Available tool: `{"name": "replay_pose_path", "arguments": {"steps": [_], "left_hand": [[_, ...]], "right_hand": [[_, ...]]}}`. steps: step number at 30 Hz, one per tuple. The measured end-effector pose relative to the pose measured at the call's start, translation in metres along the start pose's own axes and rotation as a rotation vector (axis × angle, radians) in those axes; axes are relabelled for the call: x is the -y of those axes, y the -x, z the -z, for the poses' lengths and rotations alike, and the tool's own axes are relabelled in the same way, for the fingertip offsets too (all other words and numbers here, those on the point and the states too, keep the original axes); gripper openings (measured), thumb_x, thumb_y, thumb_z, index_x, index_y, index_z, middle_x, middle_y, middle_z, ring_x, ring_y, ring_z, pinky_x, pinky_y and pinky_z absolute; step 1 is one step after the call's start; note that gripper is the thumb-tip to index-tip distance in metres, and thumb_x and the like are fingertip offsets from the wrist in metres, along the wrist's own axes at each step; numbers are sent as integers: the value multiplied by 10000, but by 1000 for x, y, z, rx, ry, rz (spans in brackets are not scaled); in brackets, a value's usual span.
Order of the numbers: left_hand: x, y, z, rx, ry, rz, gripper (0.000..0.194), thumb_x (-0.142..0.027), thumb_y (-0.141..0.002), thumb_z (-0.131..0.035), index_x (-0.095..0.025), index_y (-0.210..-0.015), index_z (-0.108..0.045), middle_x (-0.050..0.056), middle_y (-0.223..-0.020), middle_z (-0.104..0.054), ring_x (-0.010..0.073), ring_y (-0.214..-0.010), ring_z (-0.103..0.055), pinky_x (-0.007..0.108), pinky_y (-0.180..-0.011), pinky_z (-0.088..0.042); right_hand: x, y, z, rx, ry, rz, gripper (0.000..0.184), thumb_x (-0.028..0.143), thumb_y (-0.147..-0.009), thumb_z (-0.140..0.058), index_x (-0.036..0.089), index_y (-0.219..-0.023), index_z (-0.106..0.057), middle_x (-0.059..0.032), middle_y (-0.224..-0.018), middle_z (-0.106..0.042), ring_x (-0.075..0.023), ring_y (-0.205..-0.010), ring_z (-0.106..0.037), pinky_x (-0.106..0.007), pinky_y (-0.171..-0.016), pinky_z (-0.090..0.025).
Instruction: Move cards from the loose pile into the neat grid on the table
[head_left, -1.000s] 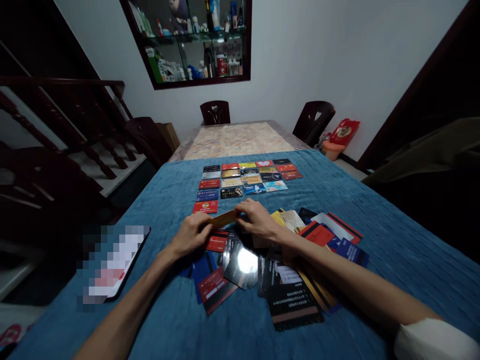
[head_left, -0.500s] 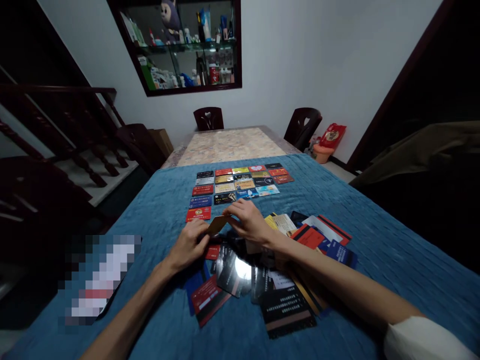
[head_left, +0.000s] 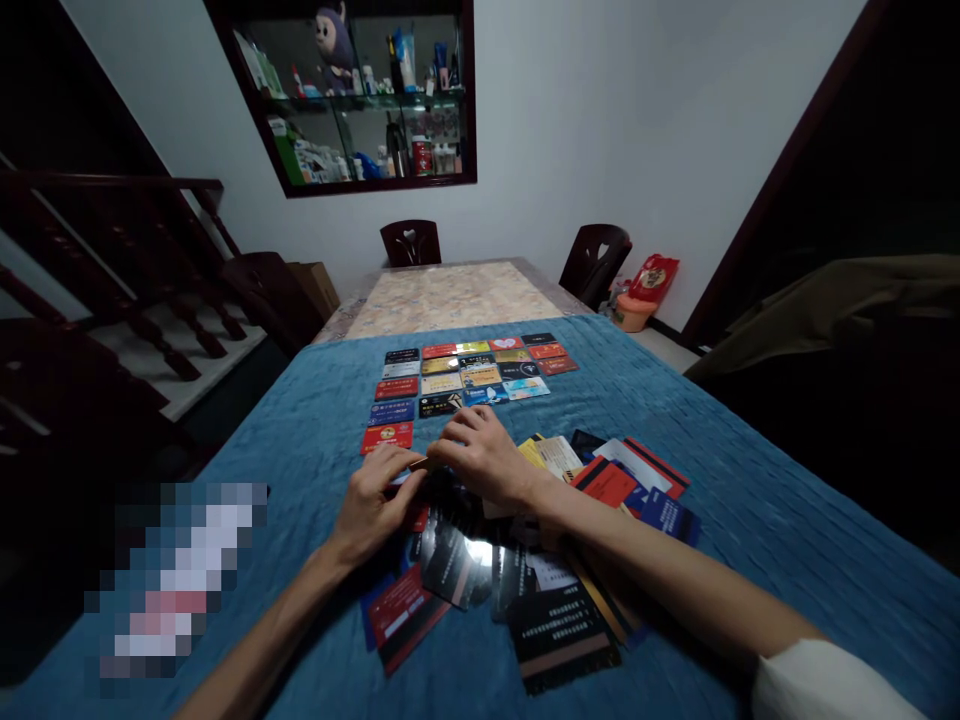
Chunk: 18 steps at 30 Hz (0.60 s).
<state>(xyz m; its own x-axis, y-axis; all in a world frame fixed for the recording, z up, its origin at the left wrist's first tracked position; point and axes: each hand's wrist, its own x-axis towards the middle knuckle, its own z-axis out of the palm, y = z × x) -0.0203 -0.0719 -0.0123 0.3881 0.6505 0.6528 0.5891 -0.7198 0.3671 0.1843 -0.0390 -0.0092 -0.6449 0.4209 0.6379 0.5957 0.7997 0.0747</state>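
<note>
My left hand [head_left: 373, 500] and my right hand [head_left: 480, 455] meet over a loose heap of plastic cards [head_left: 517, 560] on a blue cloth [head_left: 750, 500]. Both pinch one gold card [head_left: 419, 463] between their fingertips; only its edge shows between the fingers. Beyond my hands lies a neat grid of cards [head_left: 465, 375] in rows, face up. A red card [head_left: 387, 437] forms the grid's nearest left corner, just ahead of my left hand.
A blurred flat object [head_left: 176, 575] lies on the cloth at the left. Past the cloth the patterned table top [head_left: 450, 295] shows, with two dark chairs [head_left: 409, 243] behind it. A stair railing [head_left: 112, 260] runs along the left; a wall cabinet [head_left: 360, 95] hangs above.
The gold card has tilted from nearly flat to edge-on between my fingers. My hands have stayed together over the heap; the camera has tipped down a little.
</note>
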Motion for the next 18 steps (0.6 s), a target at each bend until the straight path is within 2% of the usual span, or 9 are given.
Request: {"name": "replay_pose_path", "arguments": {"steps": [4, 8, 18], "left_hand": [[-1, -1, -2, -43, 13, -19, 133, -218, -926, -567, -187, -942, -696, 25, -851, -680, 147, -797, -641, 266, -734, -515], [0, 0, -1, -27, 28, -7, 143, -209, -922, -572, -192, -948, -712, 28, -841, -668, 146, -786, -631, 267, -726, -512], [1, 2, -2, -44, 94, 66, 172, -210, -916, -584, -215, -975, -746, 27, -873, -715, 145, -820, -651, 257, -739, -530]], "right_hand": [[1, -1, 0, 9, -7, 9, 132, 204, -953, -547, 214, -974, -677, -37, -911, -683, -204, -905, -467, -367, -811, -287], [1, -1, 0, 65, -63, -71, 127, 245, -954, -564, 215, -985, -683, -45, -915, -691, -203, -905, -470, -359, -776, -284], [-10, 1, -2, 366, -247, -318, 233, 215, -868, -656, 214, -1100, -670, -54, -1025, -689, -222, -976, -499, -317, -734, -297]]}}
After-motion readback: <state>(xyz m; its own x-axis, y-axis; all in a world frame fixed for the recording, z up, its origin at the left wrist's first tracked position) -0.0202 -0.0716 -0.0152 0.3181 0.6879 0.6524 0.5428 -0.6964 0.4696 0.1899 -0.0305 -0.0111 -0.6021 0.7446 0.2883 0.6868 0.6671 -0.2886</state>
